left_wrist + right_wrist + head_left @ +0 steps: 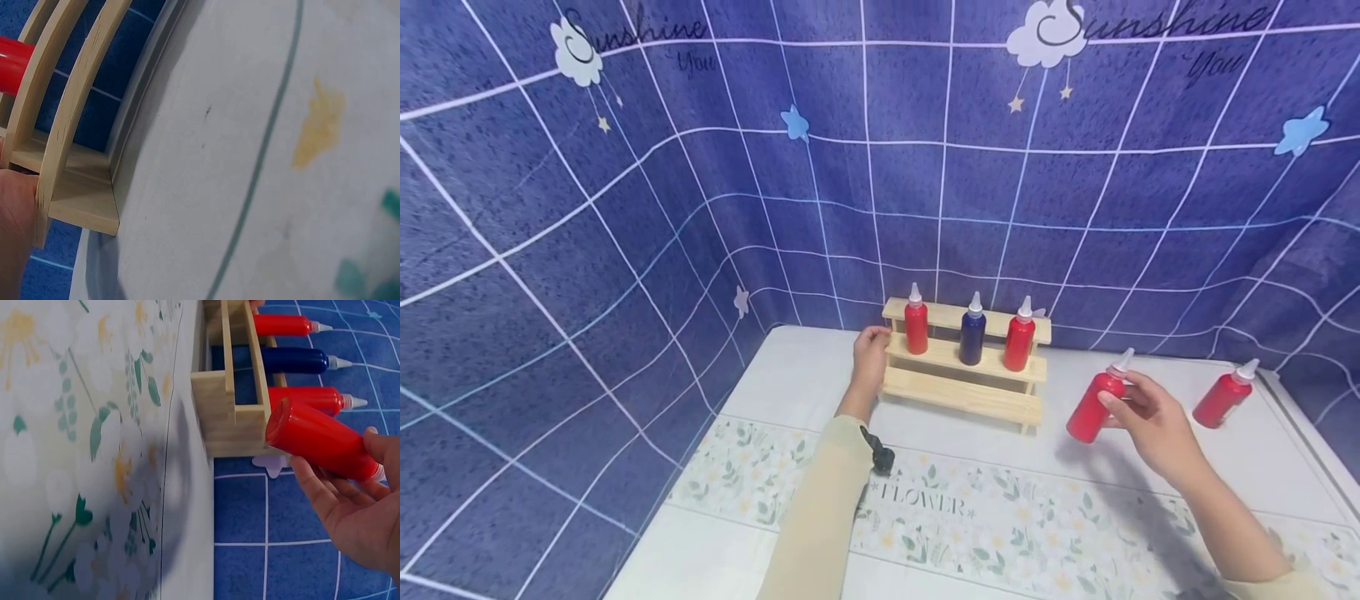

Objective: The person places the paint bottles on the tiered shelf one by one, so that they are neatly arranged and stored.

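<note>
My right hand (1157,429) grips a red squeeze bottle (1093,408) with a white pointed nozzle, tilted and held above the table to the right of the rack. In the right wrist view, the thumb and fingers of the right hand (362,512) wrap the bottle near its nozzle end. My left hand (871,360) holds the left end of a tiered wooden rack (962,393); its fingertips are partly hidden there. On the rack's middle tier stand a red bottle (916,327), a dark blue bottle (972,337) and another red bottle (1019,343), all upright.
Another red bottle (1223,398) stands on the table at the far right. A white tablecloth (745,500) with a floral band covers the table. Blue gridded curtain cloth (820,217) hangs behind and along the left side.
</note>
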A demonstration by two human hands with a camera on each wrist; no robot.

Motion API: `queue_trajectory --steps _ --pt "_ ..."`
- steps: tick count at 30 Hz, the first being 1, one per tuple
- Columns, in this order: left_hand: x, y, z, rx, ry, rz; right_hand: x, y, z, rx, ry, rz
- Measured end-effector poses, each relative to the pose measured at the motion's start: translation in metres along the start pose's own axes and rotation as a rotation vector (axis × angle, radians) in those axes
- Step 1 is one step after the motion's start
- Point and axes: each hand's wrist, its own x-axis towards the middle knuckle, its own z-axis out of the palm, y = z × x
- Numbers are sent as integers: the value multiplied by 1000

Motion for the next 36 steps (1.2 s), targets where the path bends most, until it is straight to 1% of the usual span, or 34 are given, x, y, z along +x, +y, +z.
queue_trajectory --steps 5,9,14,19,25,27,32,36 --pt "-1 -1 1 6 19 14 2 2 7 7 3 -12" --pt "0 -3 2 13 15 16 3 -2 11 9 11 -7" --pt "0 -1 1 -5 13 24 4 -6 18 -6 15 6" --pt "0 0 1 -23 16 17 6 -8 27 -33 -16 11" --pt "1 -2 4 -10 26 19 6 -10 37 -92 -54 33" --pt "1 -1 4 -3 25 19 6 -11 41 -81 -67 31" --pt "0 0 4 1 24 18 9 -15 50 -5 -77 2" --pt "-1 -1 2 -4 22 19 13 -16 57 23 -80 -10"
